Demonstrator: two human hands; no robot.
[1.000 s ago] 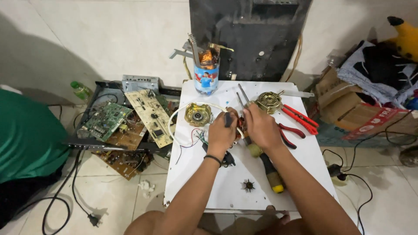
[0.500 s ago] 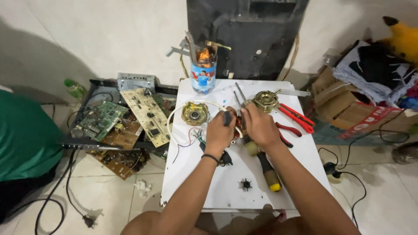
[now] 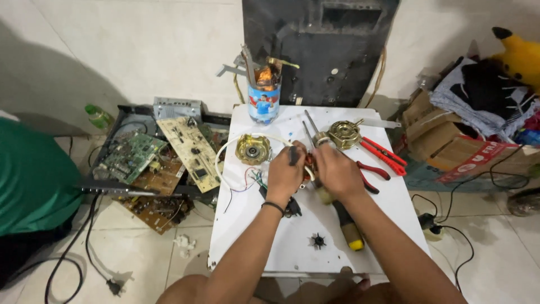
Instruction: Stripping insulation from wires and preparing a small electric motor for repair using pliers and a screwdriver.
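My left hand [image 3: 285, 174] and my right hand [image 3: 336, 170] are closed together over a small motor part [image 3: 308, 167] with copper windings and coloured wires, at the middle of the white board [image 3: 292, 247]. A dark handle [image 3: 294, 154] shows between my left fingers. A brass-coloured motor cover [image 3: 253, 148] lies left of my hands, a second one [image 3: 343, 134] to the upper right. Screwdrivers with yellow handles [image 3: 343, 219] lie under my right wrist. Red pliers [image 3: 382, 156] rest to the right.
A cut bottle [image 3: 264, 101] holding tools stands at the board's far edge. Several circuit boards [image 3: 163, 163] lie on the floor to the left. Cardboard boxes and clothes [image 3: 467, 124] pile up on the right. Cables and a plug [image 3: 115, 286] cross the floor.
Both hands stay closed on the motor part in the same spot. Only the camera view shifts slightly.
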